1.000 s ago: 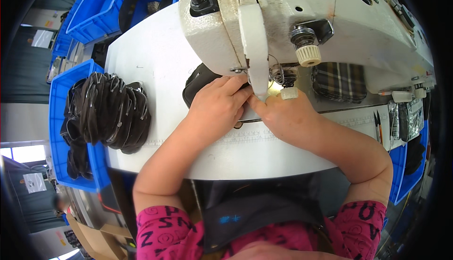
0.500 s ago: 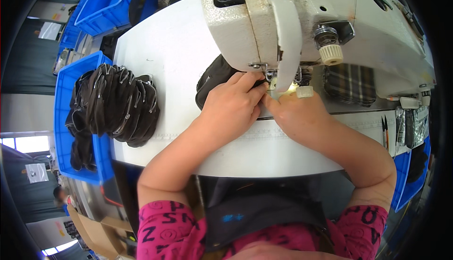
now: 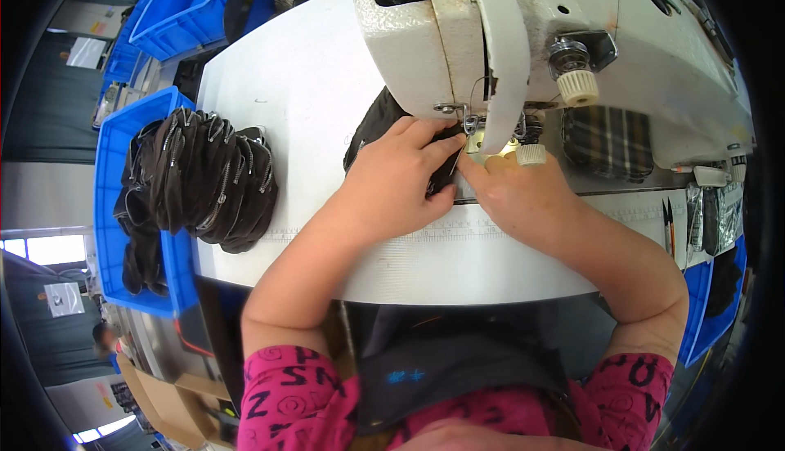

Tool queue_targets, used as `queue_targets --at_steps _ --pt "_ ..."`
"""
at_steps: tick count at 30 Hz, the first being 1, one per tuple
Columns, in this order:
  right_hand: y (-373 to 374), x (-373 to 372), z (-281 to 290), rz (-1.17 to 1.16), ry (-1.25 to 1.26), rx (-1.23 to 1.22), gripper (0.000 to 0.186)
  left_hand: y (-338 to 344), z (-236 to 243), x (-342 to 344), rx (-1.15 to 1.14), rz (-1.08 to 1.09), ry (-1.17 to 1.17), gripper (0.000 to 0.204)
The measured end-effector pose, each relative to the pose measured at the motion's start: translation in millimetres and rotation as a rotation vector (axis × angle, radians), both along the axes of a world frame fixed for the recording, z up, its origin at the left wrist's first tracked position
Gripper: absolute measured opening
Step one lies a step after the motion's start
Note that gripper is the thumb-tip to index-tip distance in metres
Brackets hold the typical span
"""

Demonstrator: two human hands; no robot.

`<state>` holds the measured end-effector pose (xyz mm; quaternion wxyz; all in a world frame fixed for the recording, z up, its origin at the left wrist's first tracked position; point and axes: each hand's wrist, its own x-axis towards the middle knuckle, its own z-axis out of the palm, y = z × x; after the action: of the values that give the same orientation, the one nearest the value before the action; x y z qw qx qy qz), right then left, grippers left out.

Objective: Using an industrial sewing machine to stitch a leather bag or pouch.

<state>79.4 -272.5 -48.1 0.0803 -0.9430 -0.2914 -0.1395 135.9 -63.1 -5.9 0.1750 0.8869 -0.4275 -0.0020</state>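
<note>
A dark fabric piece (image 3: pixel 378 122) with a curved edge lies beneath the needle area of a white sewing machine (image 3: pixel 409 58). My left hand (image 3: pixel 401 171) rests over it, fingers stretched toward the presser foot (image 3: pixel 469 124) and thumb held apart, pressing the cloth onto the table. Close to the same spot on the right is my right hand (image 3: pixel 519 189), a fingertip reaching the fabric's edge; its other fingers are hidden behind the machine's front parts. A thread runs down near the needle. Most of the fabric is covered by my left hand.
At left, a pile of dark zippered fabric pieces (image 3: pixel 213 181) hangs over a blue bin (image 3: pixel 181 267). A plaid piece (image 3: pixel 607 144) lies under the machine arm. A ruler strip (image 3: pixel 392 246) crosses the white table (image 3: pixel 286 67). Thin pointed tools (image 3: pixel 669 226) lie at right.
My left thumb has moved away from the fingers, and the left hand has flattened over the fabric. Less of the fabric's left part shows. My right hand has barely shifted.
</note>
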Motion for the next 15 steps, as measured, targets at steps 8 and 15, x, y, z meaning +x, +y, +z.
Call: queue_targets --at_steps 8,15 --pt "-4.2 -0.5 -0.1 0.023 0.067 -0.072 0.04 1.5 -1.5 2.5 -0.025 -0.043 0.122 0.055" --pt "-9.1 0.5 3.5 0.031 0.065 -0.05 0.035 -6.6 -1.9 -9.4 -0.003 0.009 0.049 0.055"
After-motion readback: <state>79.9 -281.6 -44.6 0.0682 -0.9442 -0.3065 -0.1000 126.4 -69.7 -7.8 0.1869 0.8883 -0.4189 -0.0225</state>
